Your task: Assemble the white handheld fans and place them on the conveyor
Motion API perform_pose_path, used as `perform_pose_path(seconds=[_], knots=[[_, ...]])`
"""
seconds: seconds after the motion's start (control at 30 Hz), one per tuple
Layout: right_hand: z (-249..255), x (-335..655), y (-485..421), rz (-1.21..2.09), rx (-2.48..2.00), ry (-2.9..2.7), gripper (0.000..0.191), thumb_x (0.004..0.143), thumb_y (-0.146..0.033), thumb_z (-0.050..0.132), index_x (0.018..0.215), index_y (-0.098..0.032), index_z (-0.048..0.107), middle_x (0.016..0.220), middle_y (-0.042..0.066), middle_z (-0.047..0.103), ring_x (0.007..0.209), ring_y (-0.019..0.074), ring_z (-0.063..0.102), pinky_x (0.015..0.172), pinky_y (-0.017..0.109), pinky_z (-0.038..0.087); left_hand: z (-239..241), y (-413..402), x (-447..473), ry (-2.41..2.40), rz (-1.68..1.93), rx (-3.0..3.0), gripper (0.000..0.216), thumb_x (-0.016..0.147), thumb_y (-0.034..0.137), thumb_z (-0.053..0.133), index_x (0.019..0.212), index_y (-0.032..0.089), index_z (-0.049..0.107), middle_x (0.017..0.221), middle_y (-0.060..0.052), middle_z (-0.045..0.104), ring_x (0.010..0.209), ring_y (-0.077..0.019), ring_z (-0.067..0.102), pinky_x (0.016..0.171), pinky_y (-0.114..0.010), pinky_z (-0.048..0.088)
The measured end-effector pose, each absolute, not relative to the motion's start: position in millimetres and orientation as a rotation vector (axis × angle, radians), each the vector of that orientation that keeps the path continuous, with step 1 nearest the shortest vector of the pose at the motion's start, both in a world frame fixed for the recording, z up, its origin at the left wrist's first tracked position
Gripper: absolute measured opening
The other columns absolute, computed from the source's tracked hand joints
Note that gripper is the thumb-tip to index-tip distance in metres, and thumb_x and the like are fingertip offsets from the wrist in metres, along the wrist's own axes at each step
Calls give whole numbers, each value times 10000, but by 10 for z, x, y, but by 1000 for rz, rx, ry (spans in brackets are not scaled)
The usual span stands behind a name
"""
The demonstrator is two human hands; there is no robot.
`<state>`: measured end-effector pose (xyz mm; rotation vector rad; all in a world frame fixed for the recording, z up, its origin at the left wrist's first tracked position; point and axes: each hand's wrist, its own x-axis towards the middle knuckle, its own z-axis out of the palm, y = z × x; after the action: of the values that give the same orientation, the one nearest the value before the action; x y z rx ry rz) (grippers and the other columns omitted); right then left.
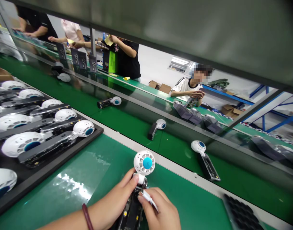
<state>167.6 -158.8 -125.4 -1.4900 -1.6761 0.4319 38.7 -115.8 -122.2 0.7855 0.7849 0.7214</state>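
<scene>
Up close at the near edge of the green counter [184,204], a person's two hands work on a handheld fan [139,188]. The left hand [115,201] wraps the fan's dark, open handle from the left, thumb pressed just under the head; a dark red band circles that wrist. The right hand [160,212] pinches a small white part [148,198] between thumb and forefinger, its tip touching the handle just below the neck. Both hands are closed on what they hold, and the right is the nearer to the joint.

The fan's long axis runs from the near edge away toward the conveyor, round white head [144,163] farthest from the person. The head is smooth moulded plastic with slotted vents and a glossy blue hub; the handle shows bare circuit parts inside a black shell.

At the left edge a black tray [52,166] carries rows of like fans lying flat. A clear film sheet [81,179] lies shining between tray and hands. Beyond the grey rail, three more fans ride the green belt [136,127], well apart. Across the line a seated worker [188,89] in a white shirt handles another piece; others stand at the far left corner.
</scene>
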Motion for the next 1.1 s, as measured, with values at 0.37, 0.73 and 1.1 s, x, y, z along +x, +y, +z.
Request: perform_pose_path(seconds=[0.37,0.73,1.1], knots=[[-1291,1663,-1623,334,-1588,-1871,206,813,-270,380,751,-241,574,731,8,613,596,166,605,552,246,459,-1251,-1155,403,786,731,762,495,790,465,445,1218,231,362,1109,-49,543,1036,-212,463,916,-367,307],[-1255,1603,-1656,259,-1655,-1938,285,743,-177,324,779,-243,599,768,37,592,593,192,594,511,287,470,-1264,-1168,400,762,741,756,465,806,446,429,1211,225,364,1102,-44,549,1038,-206,465,926,-358,288],[-1320,1730,-1556,947,-1478,-1010,265,708,-456,515,786,-202,518,485,-89,262,416,92,267,408,194,216,-1196,-1137,331,626,630,648,485,756,195,487,1185,231,264,673,17,564,683,-165,578,641,-284,413]])
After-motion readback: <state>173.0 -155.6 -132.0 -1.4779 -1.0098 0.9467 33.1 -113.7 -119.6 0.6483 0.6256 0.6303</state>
